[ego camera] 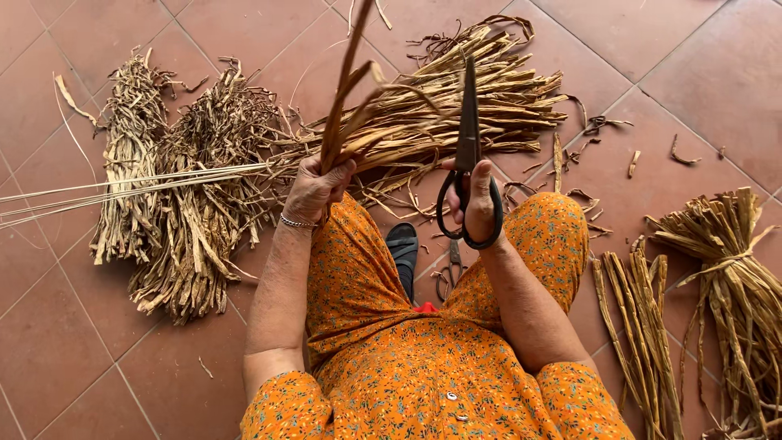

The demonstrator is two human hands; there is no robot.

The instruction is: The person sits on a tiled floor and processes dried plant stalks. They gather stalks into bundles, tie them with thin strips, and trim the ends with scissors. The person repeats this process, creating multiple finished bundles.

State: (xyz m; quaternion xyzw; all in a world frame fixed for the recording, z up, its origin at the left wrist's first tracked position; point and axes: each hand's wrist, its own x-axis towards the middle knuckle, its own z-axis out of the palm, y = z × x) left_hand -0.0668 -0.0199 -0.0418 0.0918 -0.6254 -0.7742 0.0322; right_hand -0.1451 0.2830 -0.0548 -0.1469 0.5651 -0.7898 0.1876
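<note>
Person sits on a tiled floor (700,73), knees up, in an orange patterned dress (407,358). Left hand (316,189), fingers closed, grips a small bunch of dried stalks (346,98) held upright in front of the knees. Right hand (476,204), fingers closed through the loops, holds dark scissors (468,138) point up, blades shut, just beside the stalks but apart from them. Judgement: a clean cut wants the stalk ends evened in the fist first, the grip low and firm, and the blades opened wide and brought square across the bunch, clear of the left thumb. A large pile of stalks (481,90) lies ahead on the floor; two shaggy bundles (179,204) lie left, thin pale reeds (122,186) across them; a tied bundle (729,269) and loose stalks sit right. A second pair of scissors (450,273) lies between the knees, beside a dark sandal (403,253). No packages, labels or signs in view.
</note>
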